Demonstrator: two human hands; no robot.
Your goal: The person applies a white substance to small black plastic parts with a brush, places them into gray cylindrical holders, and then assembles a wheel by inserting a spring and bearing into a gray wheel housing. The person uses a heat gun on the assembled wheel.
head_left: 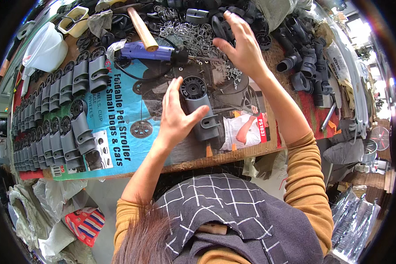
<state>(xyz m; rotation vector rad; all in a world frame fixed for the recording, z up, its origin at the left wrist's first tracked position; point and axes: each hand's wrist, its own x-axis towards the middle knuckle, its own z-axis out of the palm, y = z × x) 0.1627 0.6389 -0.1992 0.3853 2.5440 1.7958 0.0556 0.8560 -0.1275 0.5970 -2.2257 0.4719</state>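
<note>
A grey plastic bracket (pixel 202 119) with a round black disc (pixel 193 88) at its far end lies on a printed cardboard sheet (pixel 171 155) in front of me. Just left of it is my left hand (pixel 175 119), fingers raised and thumb spread toward the bracket, holding nothing. My right hand (pixel 247 53) is stretched far forward, thumb and fingers apart, close to some black plastic parts (pixel 221 27). Small screws (pixel 234 75) are scattered below that hand. A blue-purple power screwdriver (pixel 150 53) lies beyond the bracket, its shaft pointing right.
Rows of similar grey brackets (pixel 66 82) stand at the left. A wooden handle (pixel 141 28) slants over the screwdriver. Behind are metal rings (pixel 200 37), a white bucket (pixel 45 47) and a yellow tub (pixel 75 23). Dark plastic parts (pixel 308 61) pile up at right.
</note>
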